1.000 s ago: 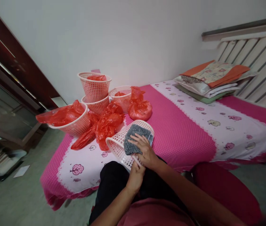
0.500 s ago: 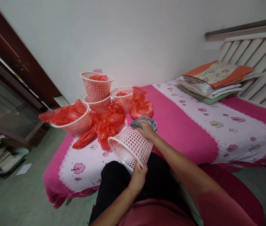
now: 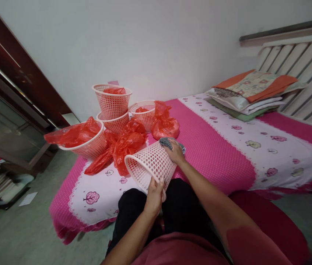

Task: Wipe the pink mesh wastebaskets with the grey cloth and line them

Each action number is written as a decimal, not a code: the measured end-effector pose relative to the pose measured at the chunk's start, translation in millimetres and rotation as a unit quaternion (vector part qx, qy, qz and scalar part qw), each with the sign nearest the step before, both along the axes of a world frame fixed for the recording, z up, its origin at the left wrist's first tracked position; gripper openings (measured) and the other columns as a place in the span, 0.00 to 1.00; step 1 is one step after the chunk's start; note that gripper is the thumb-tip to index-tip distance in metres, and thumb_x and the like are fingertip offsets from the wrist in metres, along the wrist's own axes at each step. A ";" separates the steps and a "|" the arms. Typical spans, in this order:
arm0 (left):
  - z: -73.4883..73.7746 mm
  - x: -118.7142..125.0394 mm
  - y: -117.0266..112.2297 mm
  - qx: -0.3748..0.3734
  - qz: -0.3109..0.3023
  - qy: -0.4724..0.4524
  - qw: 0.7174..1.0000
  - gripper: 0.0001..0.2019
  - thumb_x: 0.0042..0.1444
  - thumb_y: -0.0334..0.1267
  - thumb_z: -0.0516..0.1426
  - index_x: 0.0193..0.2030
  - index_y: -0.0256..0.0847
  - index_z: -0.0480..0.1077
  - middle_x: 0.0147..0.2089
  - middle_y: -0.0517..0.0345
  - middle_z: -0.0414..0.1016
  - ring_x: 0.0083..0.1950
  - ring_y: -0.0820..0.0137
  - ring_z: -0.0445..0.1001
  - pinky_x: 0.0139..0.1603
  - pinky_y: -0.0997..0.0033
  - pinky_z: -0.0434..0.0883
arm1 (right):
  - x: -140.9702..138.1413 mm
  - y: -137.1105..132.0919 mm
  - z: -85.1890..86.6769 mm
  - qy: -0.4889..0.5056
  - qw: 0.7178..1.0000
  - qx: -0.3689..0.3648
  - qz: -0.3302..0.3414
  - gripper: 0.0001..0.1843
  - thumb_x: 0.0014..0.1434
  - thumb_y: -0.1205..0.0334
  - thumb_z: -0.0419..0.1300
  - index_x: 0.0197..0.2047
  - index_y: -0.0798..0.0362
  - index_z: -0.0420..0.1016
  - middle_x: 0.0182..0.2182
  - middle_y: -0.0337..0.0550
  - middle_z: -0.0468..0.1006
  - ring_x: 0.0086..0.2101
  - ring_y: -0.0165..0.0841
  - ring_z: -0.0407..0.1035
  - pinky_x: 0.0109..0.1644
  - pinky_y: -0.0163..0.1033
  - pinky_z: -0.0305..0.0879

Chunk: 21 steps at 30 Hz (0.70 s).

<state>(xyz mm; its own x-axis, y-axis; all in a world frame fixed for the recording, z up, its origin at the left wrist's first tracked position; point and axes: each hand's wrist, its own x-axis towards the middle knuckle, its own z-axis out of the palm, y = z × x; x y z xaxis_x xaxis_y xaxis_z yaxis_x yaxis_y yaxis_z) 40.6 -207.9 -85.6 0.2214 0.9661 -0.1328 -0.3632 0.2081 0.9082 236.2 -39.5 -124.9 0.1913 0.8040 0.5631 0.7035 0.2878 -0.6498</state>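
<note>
Basket (image 3: 150, 165) lies on side at near edge of bed (image 3: 213, 158), over lap. Left hand (image 3: 154, 191) grasps rim; right hand (image 3: 175, 151) clutches grey cloth (image 3: 167, 141) against base. Risk: rim grip slips (thin plastic), basket rolls off edge; cloth snags lattice.

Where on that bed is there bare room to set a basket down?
Free: the wide bedspread between the held basket, cloth on it, and the folded bedding; also the white patch in front of the red bags. Crowded: the far corner, with stacked baskets and bags.
</note>
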 end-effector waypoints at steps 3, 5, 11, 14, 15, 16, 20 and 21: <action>10.5 0.0 9.7 -0.018 0.025 -0.031 0.999 0.27 0.48 0.57 0.73 0.46 0.43 0.72 0.51 0.48 0.82 0.66 0.53 0.76 0.72 0.53 0.68 | -7.3 -8.0 -3.9 0.020 1.000 -0.017 -0.009 0.31 0.67 0.49 0.62 0.68 0.54 0.74 0.67 0.58 0.75 0.70 0.52 0.63 0.74 0.66 0.56; 19.5 -1.5 18.4 -0.034 0.031 -0.050 0.998 0.25 0.48 0.54 0.74 0.44 0.43 0.73 0.47 0.51 0.82 0.64 0.54 0.77 0.72 0.53 0.69 | -14.3 -15.2 -3.8 0.032 0.999 -0.011 0.000 0.30 0.67 0.49 0.61 0.69 0.52 0.74 0.68 0.55 0.74 0.70 0.52 0.63 0.75 0.66 0.55; 50.7 -14.1 48.7 -0.079 0.080 -0.097 0.989 0.09 0.59 0.41 0.69 0.39 0.40 0.75 0.41 0.51 0.83 0.56 0.58 0.82 0.68 0.53 0.75 | -42.9 -43.4 9.1 0.029 0.998 -0.011 0.056 0.30 0.67 0.53 0.60 0.70 0.50 0.73 0.70 0.53 0.72 0.72 0.51 0.61 0.75 0.65 0.55; 61.1 -23.5 61.8 -0.081 0.059 -0.127 0.987 0.06 0.65 0.40 0.65 0.42 0.39 0.77 0.46 0.47 0.85 0.60 0.56 0.81 0.68 0.50 0.75 | -58.3 -57.9 21.5 0.006 0.996 -0.016 0.086 0.28 0.67 0.58 0.60 0.68 0.50 0.74 0.72 0.51 0.70 0.73 0.50 0.59 0.76 0.66 0.51; 63.0 -26.9 65.9 -0.082 0.047 -0.131 0.987 0.07 0.66 0.40 0.64 0.43 0.38 0.77 0.47 0.46 0.85 0.61 0.54 0.81 0.68 0.49 0.75 | -63.1 -62.6 26.0 0.000 0.995 -0.017 0.097 0.27 0.67 0.59 0.60 0.67 0.50 0.75 0.72 0.51 0.70 0.73 0.50 0.58 0.76 0.66 0.50; 64.3 -30.3 69.9 -0.084 0.038 -0.132 0.987 0.08 0.67 0.41 0.63 0.44 0.38 0.78 0.48 0.45 0.85 0.62 0.54 0.80 0.68 0.49 0.76 | -67.9 -67.5 30.5 -0.004 0.994 -0.018 0.109 0.26 0.67 0.60 0.60 0.67 0.49 0.75 0.73 0.50 0.69 0.74 0.50 0.57 0.77 0.67 0.48; 65.4 -42.9 85.6 -0.096 0.031 -0.124 0.987 0.09 0.67 0.42 0.63 0.45 0.38 0.78 0.47 0.47 0.86 0.59 0.55 0.82 0.64 0.52 0.78 | -86.1 -89.6 45.2 -0.016 0.987 -0.024 0.156 0.27 0.67 0.58 0.61 0.69 0.48 0.73 0.74 0.50 0.67 0.75 0.52 0.54 0.77 0.70 0.43; 65.7 -45.4 89.5 -0.096 0.029 -0.123 0.987 0.10 0.68 0.43 0.63 0.45 0.37 0.79 0.46 0.47 0.86 0.58 0.56 0.83 0.64 0.54 0.79 | -90.3 -96.1 47.2 -0.019 0.985 -0.023 0.167 0.28 0.68 0.57 0.61 0.70 0.47 0.72 0.75 0.50 0.66 0.75 0.52 0.53 0.77 0.70 0.42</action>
<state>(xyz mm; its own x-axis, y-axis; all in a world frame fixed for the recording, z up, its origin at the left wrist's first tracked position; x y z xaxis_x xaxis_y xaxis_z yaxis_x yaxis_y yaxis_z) -4.8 -118.4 -19.9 0.2155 0.9401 -0.2640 -0.5842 0.3408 0.7366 145.9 -135.5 -77.7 -0.1090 0.8439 0.5254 0.5978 0.4779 -0.6436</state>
